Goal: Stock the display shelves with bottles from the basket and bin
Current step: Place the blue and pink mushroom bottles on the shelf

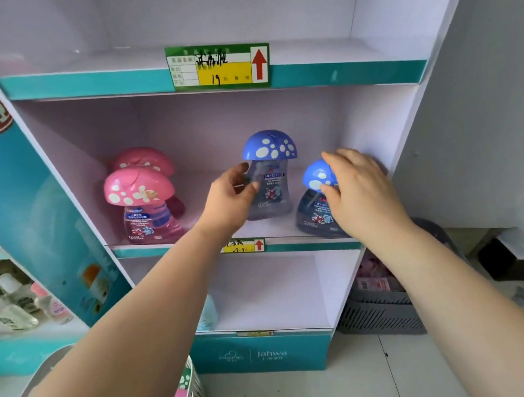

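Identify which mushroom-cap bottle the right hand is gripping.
The front blue bottle, at the right front corner of the middle shelf; the right hand curls over its cap. The rear blue bottle is at the left hand; both pink bottles stand untouched.

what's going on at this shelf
A person is stocking the middle shelf with mushroom-capped bottles. The left hand holds the middle blue-capped bottle by its neck, upright. The right hand grips the cap of the right blue-capped bottle near the front edge. Two pink-capped bottles already stand at the left.
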Demonstrator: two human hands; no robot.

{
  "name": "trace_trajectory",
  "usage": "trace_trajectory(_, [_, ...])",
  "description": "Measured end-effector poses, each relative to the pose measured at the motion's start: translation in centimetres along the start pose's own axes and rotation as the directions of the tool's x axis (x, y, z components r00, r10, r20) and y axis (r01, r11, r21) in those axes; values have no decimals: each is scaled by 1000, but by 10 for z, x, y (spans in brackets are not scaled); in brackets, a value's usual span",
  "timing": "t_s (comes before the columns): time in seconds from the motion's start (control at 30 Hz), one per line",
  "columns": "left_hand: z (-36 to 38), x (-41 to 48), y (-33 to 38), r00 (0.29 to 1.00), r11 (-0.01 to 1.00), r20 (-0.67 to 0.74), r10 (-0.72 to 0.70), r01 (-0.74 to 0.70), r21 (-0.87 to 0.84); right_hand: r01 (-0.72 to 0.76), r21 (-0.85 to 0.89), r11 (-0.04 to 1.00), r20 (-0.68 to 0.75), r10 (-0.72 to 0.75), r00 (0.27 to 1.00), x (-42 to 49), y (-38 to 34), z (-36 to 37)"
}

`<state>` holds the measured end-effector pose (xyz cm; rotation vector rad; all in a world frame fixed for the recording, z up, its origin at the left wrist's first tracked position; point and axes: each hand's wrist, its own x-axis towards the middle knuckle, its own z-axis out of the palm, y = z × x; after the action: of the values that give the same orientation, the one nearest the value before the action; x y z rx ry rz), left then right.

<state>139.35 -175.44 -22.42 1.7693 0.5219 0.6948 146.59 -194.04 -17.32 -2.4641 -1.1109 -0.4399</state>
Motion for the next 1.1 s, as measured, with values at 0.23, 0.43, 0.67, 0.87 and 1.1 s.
trace_trajectory(0.23, [-7, 19, -8, 971, 967, 238, 20, -79, 242, 32, -46, 998, 57, -29, 998, 9, 5, -10])
trace_trajectory(0.43, [18, 27, -1, 936, 962, 348, 53, -141, 233, 80, -128, 988, 122, -65, 990, 15, 6, -17])
trace_trajectory(0.67, [55, 29, 5, 912, 992, 409, -11, -43, 123, 98, -202, 974, 149, -69, 986, 15, 5, -18])
trace_trajectory(0.87, [28, 6, 4, 970, 951, 235, 68, -134, 279, 162, -89, 983, -23, -164, 986, 2, 2, -12])
trace_trajectory(1.1, [-46, -77, 15, 945, 767, 88, 316, -309, 562, 262, 130, 956, -76, -253, 964, -35, -56, 11])
